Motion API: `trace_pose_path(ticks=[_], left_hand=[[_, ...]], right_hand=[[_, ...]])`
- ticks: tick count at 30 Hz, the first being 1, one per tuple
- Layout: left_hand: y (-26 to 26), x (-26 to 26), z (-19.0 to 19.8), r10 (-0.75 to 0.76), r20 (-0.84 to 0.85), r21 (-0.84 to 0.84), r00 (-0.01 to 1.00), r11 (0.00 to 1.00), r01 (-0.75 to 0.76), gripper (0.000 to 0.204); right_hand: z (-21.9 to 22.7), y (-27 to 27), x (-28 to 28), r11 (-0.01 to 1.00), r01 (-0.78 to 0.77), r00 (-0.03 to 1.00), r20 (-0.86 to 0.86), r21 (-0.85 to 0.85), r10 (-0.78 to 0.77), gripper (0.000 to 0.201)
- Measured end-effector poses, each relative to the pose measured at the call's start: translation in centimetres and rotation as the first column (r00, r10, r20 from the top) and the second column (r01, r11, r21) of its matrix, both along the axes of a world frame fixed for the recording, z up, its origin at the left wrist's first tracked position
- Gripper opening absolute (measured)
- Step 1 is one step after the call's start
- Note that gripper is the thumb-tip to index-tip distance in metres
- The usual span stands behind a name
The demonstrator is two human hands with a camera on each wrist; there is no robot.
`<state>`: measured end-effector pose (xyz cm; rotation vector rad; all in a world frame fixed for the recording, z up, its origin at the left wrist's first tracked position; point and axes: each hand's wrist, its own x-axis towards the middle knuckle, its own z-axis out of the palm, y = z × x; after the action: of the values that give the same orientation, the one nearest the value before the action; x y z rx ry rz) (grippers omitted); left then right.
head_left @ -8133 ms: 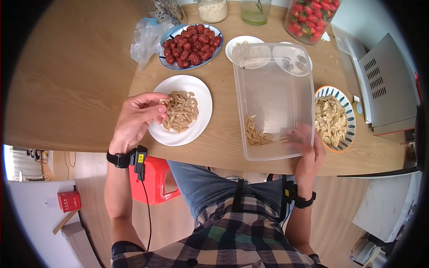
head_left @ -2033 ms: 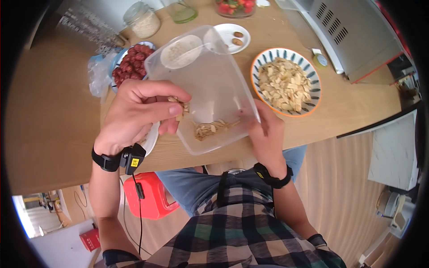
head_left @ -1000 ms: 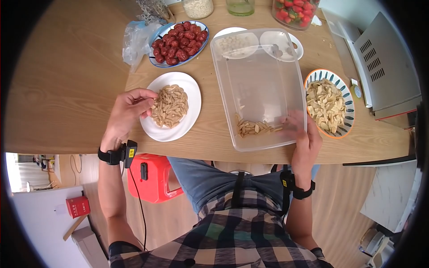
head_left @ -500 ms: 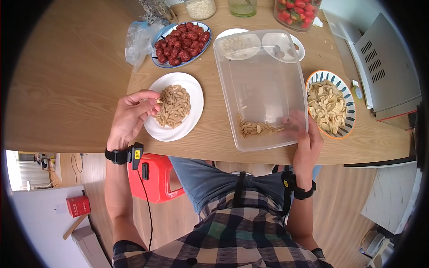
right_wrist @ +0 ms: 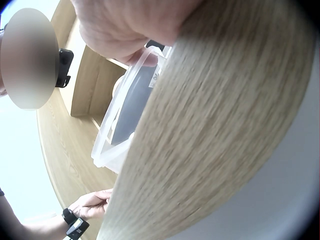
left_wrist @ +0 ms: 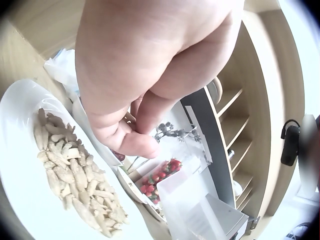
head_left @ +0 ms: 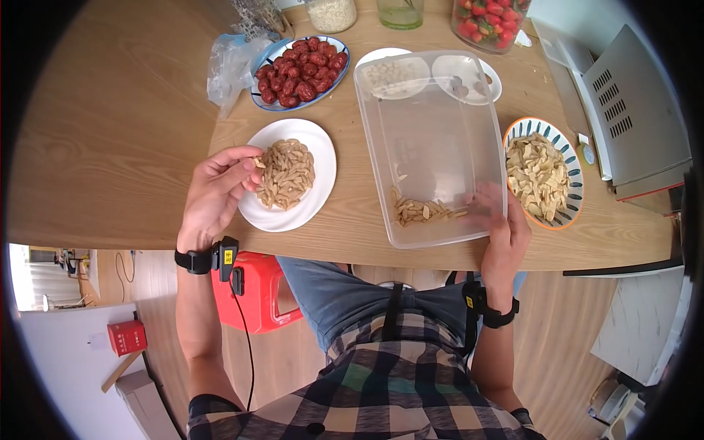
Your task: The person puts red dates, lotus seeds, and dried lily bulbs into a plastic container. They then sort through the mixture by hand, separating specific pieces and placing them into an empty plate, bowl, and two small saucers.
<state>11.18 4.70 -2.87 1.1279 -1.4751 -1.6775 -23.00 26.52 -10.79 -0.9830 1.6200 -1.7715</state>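
Observation:
At the near left stands a white plate (head_left: 323, 165) heaped with pale-brown, spindle-shaped dried pieces (head_left: 286, 176). My left hand (head_left: 214, 192) hovers over its left side and pinches a small pale dried piece (head_left: 258, 163) between thumb and fingertips. In the left wrist view the same heap (left_wrist: 75, 175) lies beside the curled fingers. A clear plastic box (head_left: 433, 147), tilted, holds a few similar pieces (head_left: 419, 211) in its near end. My right hand (head_left: 507, 235) grips the box at its near right corner, with some fingers seen through the plastic.
An orange-rimmed bowl (head_left: 574, 165) of pale dried slices stands right of the box. Red dates (head_left: 301, 70) fill a plate at the back left, next to a plastic bag (head_left: 227, 70). Behind are an oat jar (head_left: 330, 13), a strawberry container (head_left: 490, 22) and small white plates (head_left: 493, 81).
Two seconds ago the left hand held several pieces over the box's near left edge; it has since gone back left over the plate. The right hand has kept its grip on the box.

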Motion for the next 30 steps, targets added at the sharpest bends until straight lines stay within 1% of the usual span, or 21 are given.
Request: trace_pose_path(ticks=[3,5,6,8,9,11,12,13,15,16,17,18,19,20,21,23,24,26,30], left_hand=[[1.0,-1.0,2.1,0.021,-0.029,-0.029,0.999,0.999,-0.022,0.021],[1.7,-1.8,3.7,-0.052,-0.014,-0.107,0.999,0.993,0.051,0.021],[2.0,-2.4,4.4,-0.061,-0.017,-0.11,0.998,0.992,0.058,0.021],[2.6,-4.1,5.6,-0.181,-0.062,-0.14,0.981,0.975,0.171,0.021],[2.9,-5.1,6.1,-0.204,-0.07,-0.14,0.977,0.971,0.193,0.021],[3.7,-7.3,6.9,-0.283,0.002,-0.164,0.959,0.946,0.279,0.021],[4.3,-8.6,7.5,-0.289,0.051,-0.142,0.956,0.946,0.293,0.02],[4.7,-10.0,7.7,-0.31,0.043,-0.135,0.95,0.94,0.313,0.02],[5.2,-12.8,7.9,-0.448,0.153,-0.214,0.881,0.855,0.473,0.018],[5.1,-14.0,7.3,-0.519,0.162,-0.267,0.839,0.796,0.544,0.016],[5.0,-15.2,6.9,-0.527,0.163,-0.265,0.834,0.791,0.551,0.016],[5.0,-16.3,6.5,-0.563,0.251,-0.267,0.787,0.741,0.616,0.016],[5.0,-17.2,6.1,-0.592,0.337,-0.262,0.732,0.688,0.677,0.015],[5.0,-18.0,5.5,-0.597,0.378,-0.262,0.708,0.665,0.7,0.013],[5.1,-18.7,5.0,-0.602,0.381,-0.26,0.702,0.658,0.706,0.013],[5.3,-19.7,4.5,-0.564,0.522,-0.253,0.64,0.613,0.748,0.013],[5.5,-20.1,4.5,-0.571,0.526,-0.248,0.631,0.607,0.755,0.013],[5.7,-20.7,4.7,-0.539,0.593,-0.22,0.599,0.607,0.764,0.014],[5.9,-21.0,4.6,-0.536,0.594,-0.232,0.6,0.599,0.766,0.015]], right_hand=[[-0.2,-0.1,0.1,1.0,0.014,1.0,0.015,-0.008,-0.014,0.039],[-0.2,-0.1,0.2,0.999,0.033,0.999,0.035,-0.013,-0.032,0.038],[-0.1,-0.1,0.1,1.0,0.02,0.999,0.046,-0.006,-0.02,0.038],[0.0,0.0,0.1,1.0,0.028,0.998,0.052,0.002,-0.028,0.037],[-0.1,0.0,0.1,1.0,0.03,0.999,0.039,-0.003,-0.03,0.036],[-0.3,-0.1,0.0,0.998,0.059,0.998,0.016,0.0,-0.059,0.034],[-0.4,-0.1,0.0,0.998,0.058,0.998,0.013,-0.004,-0.058,0.033],[-0.5,-0.2,0.1,0.998,0.055,0.998,0.012,-0.006,-0.055,0.031],[-0.7,-0.3,0.2,0.996,0.088,0.996,0.022,-0.029,-0.088,0.029],[-1.0,-0.3,0.2,0.996,0.091,0.996,0.009,-0.024,-0.091,0.029],[-1.1,-0.4,0.1,0.996,0.091,0.996,-0.002,-0.021,-0.091,0.028],[-1.1,-0.3,-0.1,0.998,0.063,0.998,-0.013,-0.031,-0.063,0.029],[-1.1,-0.3,-0.1,0.997,0.07,0.998,-0.009,-0.031,-0.07,0.029],[-0.9,-0.4,0.1,0.996,0.067,0.998,0.018,-0.051,-0.066,0.03],[-0.8,-0.4,0.2,0.995,0.066,0.997,0.045,-0.072,-0.063,0.031],[-0.5,-0.3,0.0,0.997,0.058,0.998,0.031,-0.055,-0.057,0.032],[-0.3,-0.2,0.0,0.998,0.04,0.999,0.012,-0.037,-0.04,0.032],[-0.1,-0.2,0.0,0.998,0.044,0.999,0.021,-0.047,-0.043,0.033],[0.1,-0.1,0.0,0.997,0.022,1.0,0.023,-0.07,-0.02,0.032]])
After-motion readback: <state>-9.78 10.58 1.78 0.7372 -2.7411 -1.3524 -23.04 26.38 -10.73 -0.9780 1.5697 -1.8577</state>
